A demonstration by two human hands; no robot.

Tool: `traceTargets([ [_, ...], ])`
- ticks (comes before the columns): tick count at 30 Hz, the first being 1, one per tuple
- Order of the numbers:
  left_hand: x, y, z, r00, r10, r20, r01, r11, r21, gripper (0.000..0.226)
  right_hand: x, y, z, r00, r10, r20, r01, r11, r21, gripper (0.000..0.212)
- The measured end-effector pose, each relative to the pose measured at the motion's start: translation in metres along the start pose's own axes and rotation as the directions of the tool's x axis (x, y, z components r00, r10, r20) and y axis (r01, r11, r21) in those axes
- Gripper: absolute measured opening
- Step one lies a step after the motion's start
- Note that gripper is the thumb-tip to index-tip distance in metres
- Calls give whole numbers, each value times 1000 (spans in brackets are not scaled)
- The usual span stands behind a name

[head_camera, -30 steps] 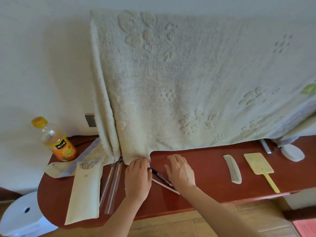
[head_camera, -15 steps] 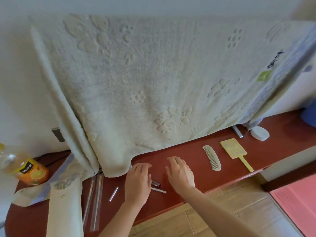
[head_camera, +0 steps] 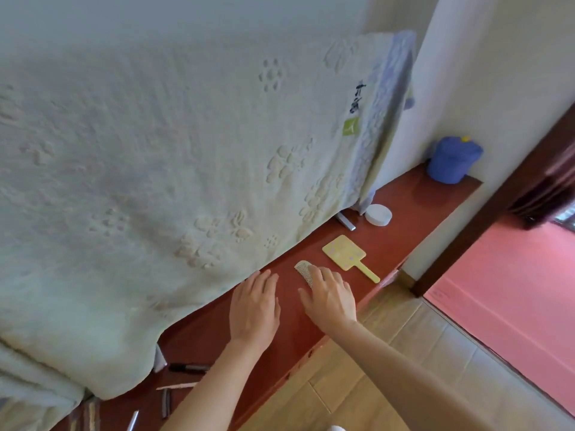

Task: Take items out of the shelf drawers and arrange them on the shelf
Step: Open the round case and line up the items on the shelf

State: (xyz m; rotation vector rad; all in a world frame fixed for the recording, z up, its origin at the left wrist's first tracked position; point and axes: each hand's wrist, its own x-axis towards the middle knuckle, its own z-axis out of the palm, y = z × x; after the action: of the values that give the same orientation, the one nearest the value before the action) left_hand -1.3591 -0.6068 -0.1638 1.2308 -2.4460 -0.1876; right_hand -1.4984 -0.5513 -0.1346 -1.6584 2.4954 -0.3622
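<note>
On the red-brown shelf (head_camera: 413,209) both hands are spread flat, nothing actually grabbed. The left hand (head_camera: 255,309) is palm-down over bare shelf, fingers straight, right by the hanging towel (head_camera: 155,181). The right hand (head_camera: 331,298) has its straight fingers lying across the near end of the white comb (head_camera: 302,268), not curled round it. A yellow hand mirror (head_camera: 343,252) sits just beside the comb, with a white round tub (head_camera: 378,214) further along.
</note>
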Motion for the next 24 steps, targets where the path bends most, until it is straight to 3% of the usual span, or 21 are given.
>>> traceTargets([
  [4,45,33,8,995,93,24,-95,990,99,49,24,48,-30,998,66,-21,-68,995,-71,56],
  [11,113,106,47,989,113,95,-128,977,172,55,64,155,-72,987,160,20,-156,980,-123,67],
  [24,198,209,107,982,81,171,-106,984,145,49,127,275,-110,976,194,101,-174,968,-184,55],
])
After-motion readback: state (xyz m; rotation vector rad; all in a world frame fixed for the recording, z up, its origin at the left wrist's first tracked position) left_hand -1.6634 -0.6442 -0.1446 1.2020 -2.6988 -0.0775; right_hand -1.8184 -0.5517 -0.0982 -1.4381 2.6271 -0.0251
